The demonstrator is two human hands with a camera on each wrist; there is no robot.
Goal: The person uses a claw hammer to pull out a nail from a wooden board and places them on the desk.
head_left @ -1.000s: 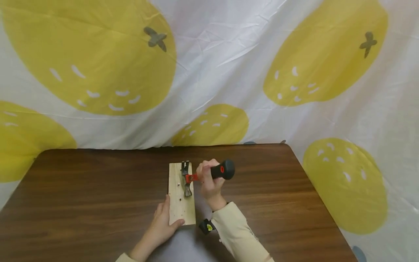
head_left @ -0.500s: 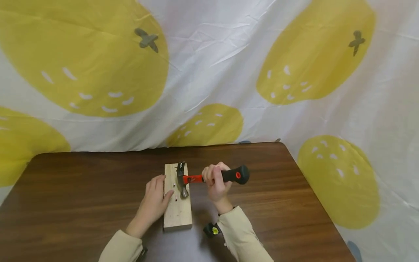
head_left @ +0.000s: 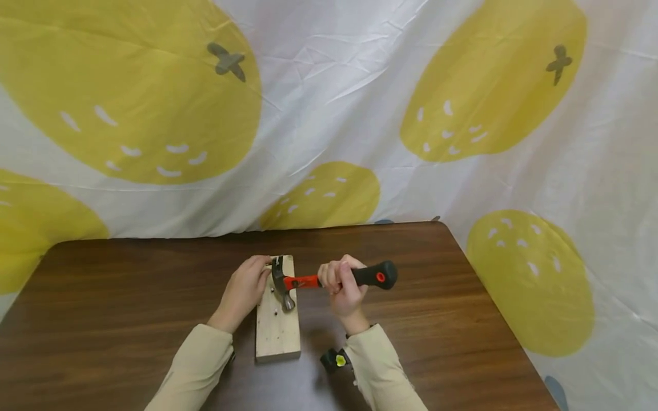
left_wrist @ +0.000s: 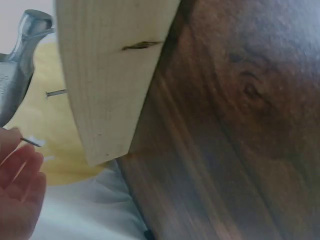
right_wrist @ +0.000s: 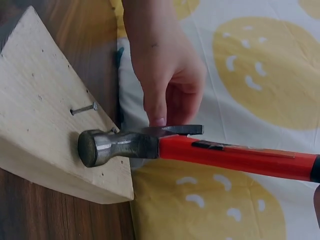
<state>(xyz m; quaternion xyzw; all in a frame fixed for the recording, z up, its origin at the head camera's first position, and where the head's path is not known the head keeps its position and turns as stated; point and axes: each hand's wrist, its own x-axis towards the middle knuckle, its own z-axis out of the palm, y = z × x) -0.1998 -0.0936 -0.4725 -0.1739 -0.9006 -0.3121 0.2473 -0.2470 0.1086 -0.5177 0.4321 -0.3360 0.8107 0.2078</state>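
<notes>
Head view: the hammer [head_left: 303, 281] is located slightly below the centre of the frame, its metal head over the upper part of the wooden block [head_left: 277, 337]. The claw points toward the top of the frame, the round striking face toward the bottom, and the red shaft runs right to a black grip. Contact between hammer head and block cannot be determined. The right hand [head_left: 344, 288] is closed around the handle, fingers wrapped. The left hand [head_left: 244, 291] is at the upper left of the block, fingertips beside the claw. In the left wrist view, at the lower left of the frame, the left hand is narrow: thumb and fingers pinch a held nail [left_wrist: 31, 142], the free end of which points right, apart from the block. In the right wrist view, a standing nail [right_wrist: 84, 108] projects from the block at left, its head raised above the surface, near the striking face; small dark holes mark the wood. The block lies flat on the brown wood-grain table [head_left: 437, 319]. A black device [head_left: 331, 361] with a yellow-green mark is beside the cuff of the right sleeve [head_left: 382, 365], lower centre in the head view. A white cloth [head_left: 329, 85] with large yellow fruit shapes fills the upper frame behind the table.
</notes>
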